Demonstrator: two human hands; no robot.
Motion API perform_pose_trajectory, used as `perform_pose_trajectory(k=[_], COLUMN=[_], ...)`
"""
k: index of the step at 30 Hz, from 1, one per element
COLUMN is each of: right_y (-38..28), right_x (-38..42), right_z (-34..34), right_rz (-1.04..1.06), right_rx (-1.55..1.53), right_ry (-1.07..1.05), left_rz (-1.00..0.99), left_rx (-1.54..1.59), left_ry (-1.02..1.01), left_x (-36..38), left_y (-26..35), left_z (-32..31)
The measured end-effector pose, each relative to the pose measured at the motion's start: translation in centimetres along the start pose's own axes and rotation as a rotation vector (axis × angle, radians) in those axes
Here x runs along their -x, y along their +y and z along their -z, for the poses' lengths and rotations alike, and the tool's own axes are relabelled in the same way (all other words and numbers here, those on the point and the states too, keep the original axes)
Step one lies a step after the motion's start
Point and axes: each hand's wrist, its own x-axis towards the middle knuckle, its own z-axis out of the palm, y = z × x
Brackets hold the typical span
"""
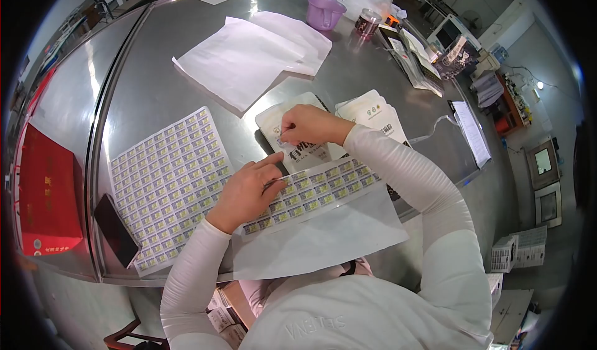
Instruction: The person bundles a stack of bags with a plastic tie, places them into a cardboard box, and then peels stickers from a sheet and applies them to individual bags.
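My right hand [310,126] is closed, its fingertips pressed together against the front of a white pouch [303,157] with black printed characters. Whatever those fingertips may hold is too small to make out. My left hand [249,189] pinches the upper edge of a sheet of small yellow-green labels [323,188] between thumb and fingers. That sheet lies just below the pouch, on a plain white backing sheet [323,232]. More pouches of the same kind [371,112] are stacked beneath and beyond my right forearm.
Left of my hand lies another label sheet [174,182], a dark phone [116,230] on its edge. A red printed bag [46,188] is at far left. White papers [255,55], a purple basin [324,13], a jar [367,23] and a clipboard [471,132] lie farther off on the metal table.
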Motion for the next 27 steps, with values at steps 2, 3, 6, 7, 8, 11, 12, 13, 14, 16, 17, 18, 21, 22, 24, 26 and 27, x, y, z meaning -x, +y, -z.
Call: perform_pose_trajectory(k=[2, 3, 6, 7, 8, 11, 12, 13, 14, 16, 17, 18, 21, 22, 24, 26, 27], right_y=[-0.1, 0.0, -0.1, -0.3, -0.5, -0.8, -0.9, -1.0, -0.9, 0.8, 1.7, 2.3, 3.3, 3.5, 3.3, 2.3, 2.5], right_x=[-0.2, -0.3, -0.4, -0.2, 0.0, 0.6, 0.9, 1.4, 1.9, 2.6, 2.9, 3.2, 3.8, 3.9, 4.3, 4.8, 4.9], right_z=[-0.1, -0.4, -1.2, -1.4, -1.6, -2.0, -1.6, -0.9, -0.4, -0.3, -0.4, -0.3, -0.5, -0.6, -0.7, -0.7, -1.1], right_rz=[-0.014, -0.013, -0.015, -0.019, -0.021, -0.140, -0.185, -0.228, -0.270, -0.281, -0.285, -0.321, -0.391, -0.390, -0.385, -0.373, -0.325], right_rx=[0.032, 0.060, 0.133, 0.150, 0.166, 0.187, 0.174, 0.161, 0.148, 0.203, 0.233, 0.230, 0.218, 0.214, 0.200, 0.182, 0.226], right_ry=[-0.003, 0.022, 0.091, 0.107, 0.123, 0.232, 0.230, 0.228, 0.225, 0.371, 0.445, 0.449, 0.437, 0.418, 0.409, 0.429, 0.512], left_rz=[0.003, 0.002, 0.012, 0.019, 0.003, -0.033, -0.032, -0.031, -0.006, 0.043, 0.047, 0.052, 0.015, -0.007, -0.002, 0.005, 0.008], left_rx=[0.001, 0.003, 0.010, 0.011, 0.007, -0.001, 0.002, 0.006, -0.001, -0.017, -0.029, -0.040, -0.078, -0.092, -0.082, -0.071, -0.064], left_ry=[0.005, 0.011, 0.004, -0.003, 0.005, 0.022, 0.023, 0.025, 0.007, -0.029, -0.037, -0.045, -0.037, -0.032, -0.035, -0.039, -0.042], left_x=[0.0, 0.1, 0.0, 0.1, 0.1, 0.0, 0.0, 0.0, 0.0, 0.0, -0.1, -0.3, -0.6, -0.8, -0.9, -0.9, -0.9], left_y=[-0.1, -0.1, -0.1, -0.1, -0.2, -0.5, -0.5, -0.5, -0.4, 0.0, 0.1, 0.3, -0.3, -0.6, -0.6, -0.7, -0.7], left_z=[-0.1, -0.2, -0.2, -0.1, -0.2, -0.4, -0.4, -0.5, -0.4, -0.2, 0.0, 0.1, -0.3, -0.5, -0.6, -0.6, -0.6])
